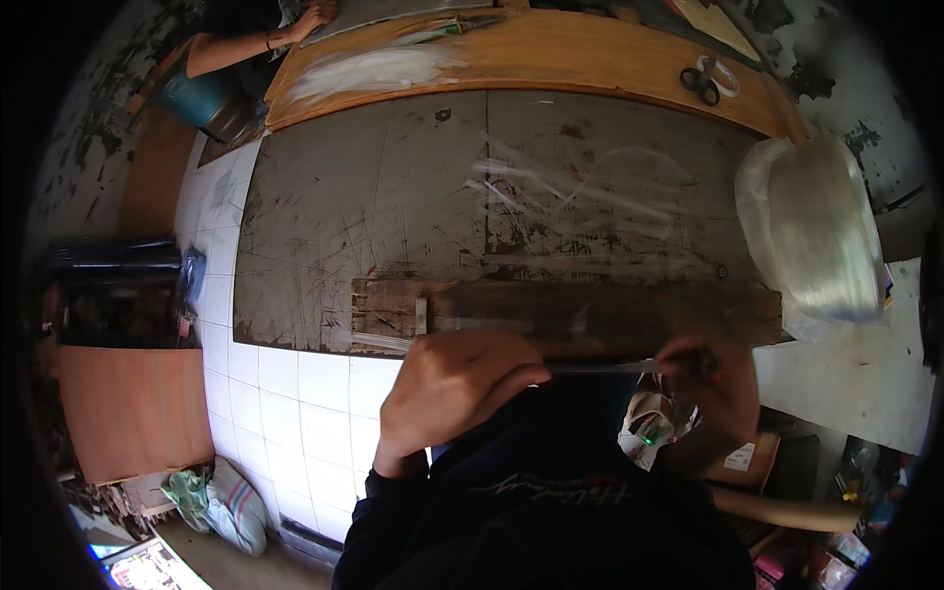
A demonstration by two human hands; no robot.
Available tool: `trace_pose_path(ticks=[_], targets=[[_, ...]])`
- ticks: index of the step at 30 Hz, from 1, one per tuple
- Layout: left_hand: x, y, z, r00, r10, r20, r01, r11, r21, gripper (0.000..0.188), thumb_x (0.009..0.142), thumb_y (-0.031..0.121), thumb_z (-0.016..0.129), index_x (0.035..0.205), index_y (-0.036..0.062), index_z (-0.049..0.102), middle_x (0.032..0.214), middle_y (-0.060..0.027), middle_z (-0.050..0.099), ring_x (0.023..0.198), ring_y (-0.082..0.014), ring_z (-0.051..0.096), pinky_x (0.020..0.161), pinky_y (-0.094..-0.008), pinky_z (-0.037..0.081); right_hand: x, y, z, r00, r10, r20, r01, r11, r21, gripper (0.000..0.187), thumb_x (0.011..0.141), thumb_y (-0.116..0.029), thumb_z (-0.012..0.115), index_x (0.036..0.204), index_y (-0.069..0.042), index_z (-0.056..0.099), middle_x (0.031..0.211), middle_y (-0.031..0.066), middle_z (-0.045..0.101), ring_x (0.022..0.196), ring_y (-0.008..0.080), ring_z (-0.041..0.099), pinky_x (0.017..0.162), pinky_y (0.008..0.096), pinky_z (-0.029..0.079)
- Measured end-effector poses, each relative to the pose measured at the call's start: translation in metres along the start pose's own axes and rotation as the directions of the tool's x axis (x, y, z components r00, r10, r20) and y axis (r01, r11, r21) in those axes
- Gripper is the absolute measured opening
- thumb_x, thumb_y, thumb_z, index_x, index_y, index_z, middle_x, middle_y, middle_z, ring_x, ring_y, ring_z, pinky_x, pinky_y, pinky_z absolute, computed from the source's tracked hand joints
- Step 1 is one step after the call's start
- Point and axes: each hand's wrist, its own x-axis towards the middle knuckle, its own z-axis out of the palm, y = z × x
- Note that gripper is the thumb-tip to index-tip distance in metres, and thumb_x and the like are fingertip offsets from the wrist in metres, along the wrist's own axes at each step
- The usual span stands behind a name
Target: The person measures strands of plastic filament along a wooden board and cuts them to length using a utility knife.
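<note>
Your left hand (464, 385) is closed, pinching a thin clear strip (600, 368) that reaches toward your right hand (716, 395), too blurred to tell its grip. The strip is on the near side of a worn wooden plank (600, 313) on the table (334, 197). Beyond, a translucent coil (816, 231) sits rightward; black scissors (699, 87) lie farther off.
</note>
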Motion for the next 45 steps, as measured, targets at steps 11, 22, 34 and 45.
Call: trace_pose_path(ticks=[11, 22, 34, 45], targets=[[-0.006, 0.0, 0.02, 0.994, -0.095, -0.056, 0.101, 0.989, 0.111, 0.014, 0.075, 0.019, 0.069, 0.076, 0.0062, 0.063, 0.073, -0.0064, 0.064, 0.062, -0.0195, 0.063, 0.051, -0.0297, 0.049, 0.026, -0.021, 0.055, 0.939, -0.307, -0.154, 0.172, 0.808, -0.563, 0.033, 0.072, 0.002, 0.06, 0.104, -0.008, 0.057, 0.104, 0.012, 0.059, 0.09, 0.0316, 0.06, 0.071, 0.0411, 0.049], [-0.042, -0.025, -0.004, 0.811, -0.342, -0.475, 0.453, 0.881, 0.139, 0.015, 0.069, 0.013, 0.073, 0.08, 0.0087, 0.064, 0.076, -0.0008, 0.063, 0.067, -0.0162, 0.057, 0.074, -0.0303, 0.037, 0.045, -0.035, 0.094, 0.968, -0.176, 0.181, 0.195, 0.977, -0.089, 0.017, 0.081, -0.019, 0.063, 0.091, -0.006, 0.06, 0.059, 0.0094, 0.058, 0.05, 0.0215, 0.058, 0.049, 0.0301, 0.042], [-0.069, -0.047, 0.013, 0.814, -0.255, -0.522, 0.422, 0.877, 0.23, 0.021, 0.065, 0.006, 0.069, 0.083, 0.0146, 0.064, 0.093, 0.0023, 0.057, 0.093, -0.0168, 0.053, 0.103, -0.0451, 0.02, 0.059, -0.041, 0.123, 0.997, -0.026, 0.079, 0.026, 1.0, -0.004, 0.015, 0.079, -0.017, 0.063, 0.08, -0.003, 0.064, 0.064, 0.0081, 0.061, 0.046, 0.0188, 0.051, 0.048, 0.0276, 0.039], [-0.07, -0.052, 0.015, 0.81, -0.253, -0.529, 0.403, 0.895, 0.19, 0.02, 0.065, 0.008, 0.069, 0.082, 0.0145, 0.064, 0.09, 0.0028, 0.058, 0.094, -0.0171, 0.053, 0.104, -0.0468, 0.019, 0.063, -0.04, 0.126, 0.994, -0.023, 0.109, 0.035, 0.993, -0.111, 0.016, 0.08, -0.017, 0.062, 0.078, -0.001, 0.063, 0.056, 0.0123, 0.056, 0.047, 0.0228, 0.056, 0.049, 0.0308, 0.042]])
